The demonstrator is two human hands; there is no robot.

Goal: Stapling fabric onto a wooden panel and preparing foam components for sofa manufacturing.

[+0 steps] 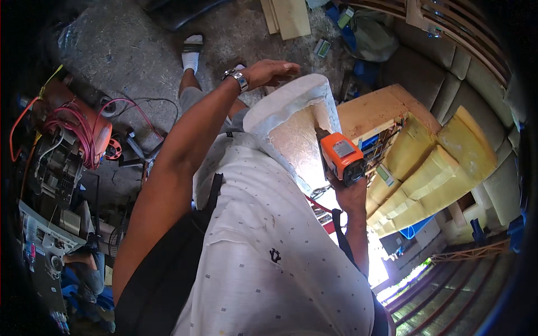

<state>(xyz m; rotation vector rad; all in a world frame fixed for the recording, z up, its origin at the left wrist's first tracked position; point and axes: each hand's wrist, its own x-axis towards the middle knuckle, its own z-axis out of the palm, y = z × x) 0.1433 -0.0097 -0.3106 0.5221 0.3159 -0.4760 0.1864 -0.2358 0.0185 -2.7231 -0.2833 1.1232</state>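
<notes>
In front of my body stands a pale fabric-covered piece (288, 98) with a rounded edge and a brownish, hollow-looking inner side. My left hand (272, 73), a metal watch on its wrist, is at the far edge of this piece with its fingers stretched out; whether the palm touches it cannot be made out. An orange and black power drill (343, 152) is gripped in my right hand (350, 193). The drill's dark front end points into the hollow side, and its tip is hidden there.
Yellow foam pieces (431, 168) lie at the right beside an orange-brown board (375, 109). Behind them is a grey sofa (426, 70). Coiled red hose (70, 131) and machinery stand at the left. Wooden boards (288, 17) lie on the concrete floor (129, 45). A socked, sandalled foot (191, 53) shows ahead.
</notes>
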